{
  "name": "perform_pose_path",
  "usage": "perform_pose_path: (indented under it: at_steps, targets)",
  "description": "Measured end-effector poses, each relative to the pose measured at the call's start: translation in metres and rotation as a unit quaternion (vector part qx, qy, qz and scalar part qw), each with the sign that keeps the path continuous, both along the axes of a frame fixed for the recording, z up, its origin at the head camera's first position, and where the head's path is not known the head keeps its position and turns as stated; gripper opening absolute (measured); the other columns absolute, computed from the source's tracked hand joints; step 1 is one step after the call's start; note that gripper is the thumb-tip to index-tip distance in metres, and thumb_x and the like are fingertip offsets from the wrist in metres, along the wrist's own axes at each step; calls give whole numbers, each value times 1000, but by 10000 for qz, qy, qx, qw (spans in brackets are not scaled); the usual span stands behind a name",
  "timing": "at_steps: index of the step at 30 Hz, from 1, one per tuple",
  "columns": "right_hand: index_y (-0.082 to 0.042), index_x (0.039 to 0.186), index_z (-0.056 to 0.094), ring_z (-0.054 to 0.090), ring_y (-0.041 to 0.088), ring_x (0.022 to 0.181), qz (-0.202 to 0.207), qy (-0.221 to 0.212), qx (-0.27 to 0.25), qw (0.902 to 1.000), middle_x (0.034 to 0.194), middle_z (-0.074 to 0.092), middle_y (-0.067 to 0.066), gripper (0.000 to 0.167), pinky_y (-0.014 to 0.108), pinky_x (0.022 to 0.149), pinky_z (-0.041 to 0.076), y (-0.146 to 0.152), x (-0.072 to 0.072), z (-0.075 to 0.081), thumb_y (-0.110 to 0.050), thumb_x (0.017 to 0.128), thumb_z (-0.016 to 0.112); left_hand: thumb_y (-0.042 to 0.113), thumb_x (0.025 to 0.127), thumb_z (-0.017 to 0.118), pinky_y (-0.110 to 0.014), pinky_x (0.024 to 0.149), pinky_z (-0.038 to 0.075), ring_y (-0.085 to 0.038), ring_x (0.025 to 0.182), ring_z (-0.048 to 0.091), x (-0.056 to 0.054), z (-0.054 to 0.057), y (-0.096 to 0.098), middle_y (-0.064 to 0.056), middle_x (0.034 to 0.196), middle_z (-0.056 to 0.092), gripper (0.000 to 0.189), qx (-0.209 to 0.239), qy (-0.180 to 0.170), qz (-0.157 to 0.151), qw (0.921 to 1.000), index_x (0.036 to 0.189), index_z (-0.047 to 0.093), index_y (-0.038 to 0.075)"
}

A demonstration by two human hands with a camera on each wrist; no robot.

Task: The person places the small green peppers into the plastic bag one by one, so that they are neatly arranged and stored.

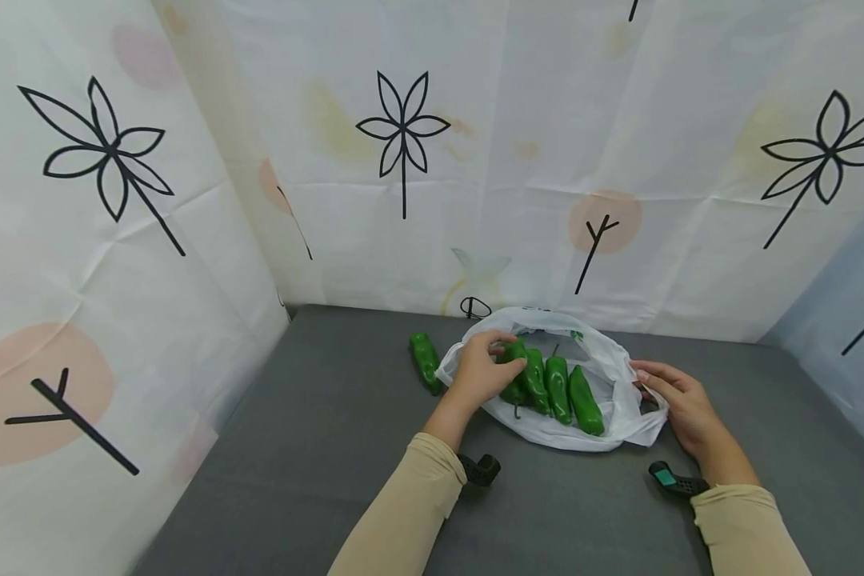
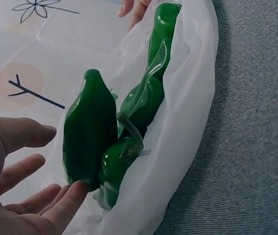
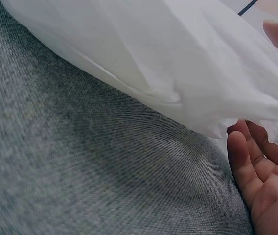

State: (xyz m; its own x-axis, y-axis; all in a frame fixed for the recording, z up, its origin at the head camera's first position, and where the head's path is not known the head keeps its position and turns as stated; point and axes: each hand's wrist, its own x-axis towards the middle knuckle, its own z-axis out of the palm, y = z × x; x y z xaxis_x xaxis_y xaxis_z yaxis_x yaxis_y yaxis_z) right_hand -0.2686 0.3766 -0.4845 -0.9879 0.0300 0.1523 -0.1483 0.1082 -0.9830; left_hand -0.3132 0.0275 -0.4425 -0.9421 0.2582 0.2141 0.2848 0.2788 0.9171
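Several green peppers [image 1: 558, 390] lie side by side in the open mouth of a white plastic bag [image 1: 547, 436]. My left hand [image 1: 481, 370] is over the bag's left side, around the leftmost pepper. In the left wrist view its fingers are spread, thumb apart, and one fingertip touches the lower end of an upright pepper [image 2: 90, 132]; a curved stem shows on the pepper beside it. At the bag's right side my right hand [image 1: 684, 404] holds the gathered plastic, with the bag [image 3: 188, 63] running between thumb and fingers in the right wrist view.
One more green pepper [image 1: 425, 362] lies on the grey table [image 1: 317, 448], just left of the bag. Behind the table hangs a white cloth [image 1: 518, 160] printed with flowers, and another stretch of it closes off the left side.
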Motion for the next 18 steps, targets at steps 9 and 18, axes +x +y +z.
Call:
perform_pose_path:
  at_steps: [9,18]
  targets:
    - [-20,127,77,66,0,100,13,-76,53,10000,116,70,-24,24,14,82,52,0,1,0,-13,108,63,23,99,77,-50,101,59,-34,137,60,3,7,-3,-12,154,56,37,-45,-104,-63,9999,134,71,13]
    - [-21,124,78,67,0,99,85,9,-115,9999,114,72,-23,25,15,82,52,0,1,1,-11,108,62,28,98,79,-47,98,61,-29,135,63,4,21,-16,-7,153,57,43,242,-164,-12,9996,139,69,18]
